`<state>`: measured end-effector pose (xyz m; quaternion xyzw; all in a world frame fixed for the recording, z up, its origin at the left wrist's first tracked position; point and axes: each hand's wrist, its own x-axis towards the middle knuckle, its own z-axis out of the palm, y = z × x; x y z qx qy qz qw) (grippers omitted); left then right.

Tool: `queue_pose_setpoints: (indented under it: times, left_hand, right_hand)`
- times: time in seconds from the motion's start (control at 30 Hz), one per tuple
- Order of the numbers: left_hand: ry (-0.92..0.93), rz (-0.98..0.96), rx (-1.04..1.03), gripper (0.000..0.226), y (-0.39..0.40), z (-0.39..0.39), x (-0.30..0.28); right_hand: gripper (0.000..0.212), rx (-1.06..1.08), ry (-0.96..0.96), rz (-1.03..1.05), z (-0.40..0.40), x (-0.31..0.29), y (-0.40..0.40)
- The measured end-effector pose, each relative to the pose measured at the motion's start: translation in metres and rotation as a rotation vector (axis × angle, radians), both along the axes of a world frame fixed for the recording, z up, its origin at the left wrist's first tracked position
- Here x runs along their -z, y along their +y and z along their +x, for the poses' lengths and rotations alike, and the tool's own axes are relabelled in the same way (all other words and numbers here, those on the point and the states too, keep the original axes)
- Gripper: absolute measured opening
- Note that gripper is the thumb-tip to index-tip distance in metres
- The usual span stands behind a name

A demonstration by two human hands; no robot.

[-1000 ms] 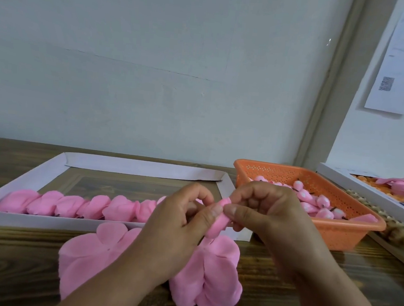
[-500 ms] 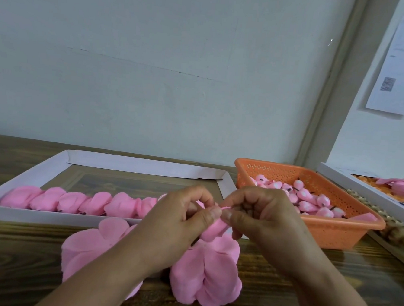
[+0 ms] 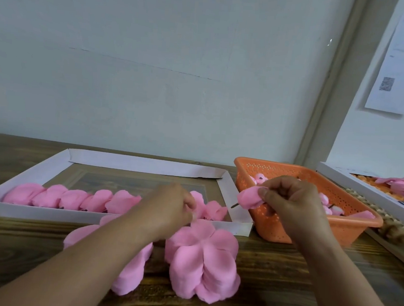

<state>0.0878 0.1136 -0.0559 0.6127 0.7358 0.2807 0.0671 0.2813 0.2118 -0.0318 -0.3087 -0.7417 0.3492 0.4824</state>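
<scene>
Right hand (image 3: 286, 200): pinches the pink bud (image 3: 249, 198) right of centre, over the orange basket (image 3: 354, 233) rim
Left hand (image 3: 172, 206): fingertips on petal stack (image 3: 202, 256), lower centre; grip unclear
Tip: lift one petal only

Wooden tabletop (image 3: 282, 292) at work.
It carries a white tray (image 3: 109, 218), an orange basket (image 3: 311, 230) and two petal piles (image 3: 202, 261).

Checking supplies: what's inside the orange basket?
Small pink buds lie inside the orange basket. The right hand, gripping a rolled pink petal, hides the basket's middle, so no count.
</scene>
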Motion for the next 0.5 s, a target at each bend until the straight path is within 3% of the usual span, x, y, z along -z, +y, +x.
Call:
queue_pose_setpoints:
  times: [0.1,0.2,0.27,0.37,0.5]
  left_hand:
    - [0.107,-0.040,0.090,0.026,0.007,0.007,0.006]
    - [0.189,-0.080,0.140,0.011,0.016,0.010,0.012]
    - [0.215,-0.102,0.106,0.024,0.021,0.010,0.015]
    - [0.236,-0.045,0.094,0.014,0.023,0.008,0.019]
    - [0.232,-0.019,0.077,0.020,0.026,0.008,0.024]
  right_hand:
    - [0.019,0.007,-0.021,0.012,-0.001,0.002,0.001]
    - [0.019,0.006,-0.025,0.019,-0.001,0.004,0.002]
    - [0.019,-0.001,-0.018,0.015,0.000,0.004,0.003]
    - [0.017,-0.007,0.000,0.008,0.000,0.005,0.004]
    - [0.015,-0.004,0.013,0.005,0.001,0.006,0.005]
